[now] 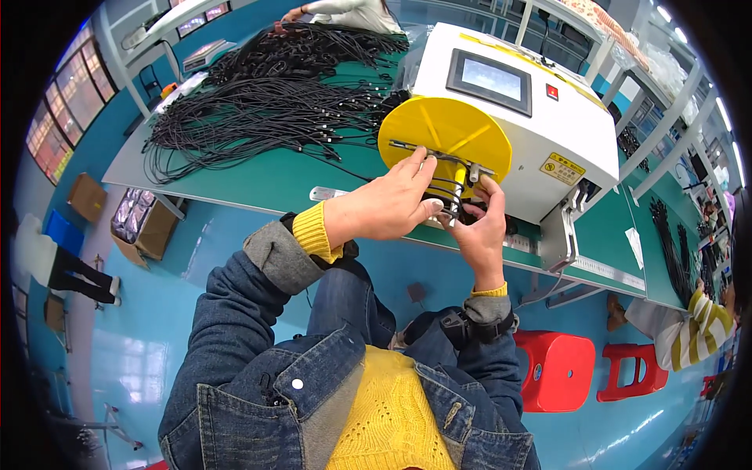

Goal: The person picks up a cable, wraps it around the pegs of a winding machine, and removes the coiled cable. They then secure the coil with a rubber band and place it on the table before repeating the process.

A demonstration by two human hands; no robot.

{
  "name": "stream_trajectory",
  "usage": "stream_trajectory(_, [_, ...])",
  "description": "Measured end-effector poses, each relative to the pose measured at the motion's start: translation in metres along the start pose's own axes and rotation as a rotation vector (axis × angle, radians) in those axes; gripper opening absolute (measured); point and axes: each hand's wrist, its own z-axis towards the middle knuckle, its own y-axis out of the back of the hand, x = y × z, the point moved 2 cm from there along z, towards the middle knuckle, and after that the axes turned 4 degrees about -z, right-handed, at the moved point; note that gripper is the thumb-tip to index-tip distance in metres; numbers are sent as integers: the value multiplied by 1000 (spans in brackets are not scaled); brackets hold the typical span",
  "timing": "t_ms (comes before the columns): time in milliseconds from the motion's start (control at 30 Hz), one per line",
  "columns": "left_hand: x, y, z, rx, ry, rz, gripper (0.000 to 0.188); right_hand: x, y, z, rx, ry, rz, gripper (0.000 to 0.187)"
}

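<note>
A black cable (443, 185) is looped in a small coil against the round yellow disc (409, 125) on the front of a white machine (576, 129). My left hand (384, 202) reaches across from the left, fingers stretched toward the disc's slot and thumb apart at the lower side of the coil. At the coil's right and lower side, my right hand (484, 235) has its thumb and fingers closed around the loops. A yellow post (459, 174) shows among the turns. Part of the coil is hidden by my fingers.
Several black cables (266, 117) lie piled on the green table (223, 192) at left. The machine carries a screen (492, 81) and a red switch (552, 92). A metal ruler (611, 272) runs along the table edge. Red stools (558, 371) stand at right. Another person (356, 14) works behind the pile.
</note>
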Motion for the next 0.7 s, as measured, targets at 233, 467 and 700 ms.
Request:
stream_trajectory(233, [2,0,1,-86,-111,-25,53,-9,-2,3,180,-53,117,81])
stream_trajectory(467, [-14,-8,-3,-230,-71,34,43,8,-28,-23,17,-130,265,53])
stream_trajectory(700, [-13,-5,-3,-248,-37,-62,40,22,-20,-26,-8,-193,230,29])
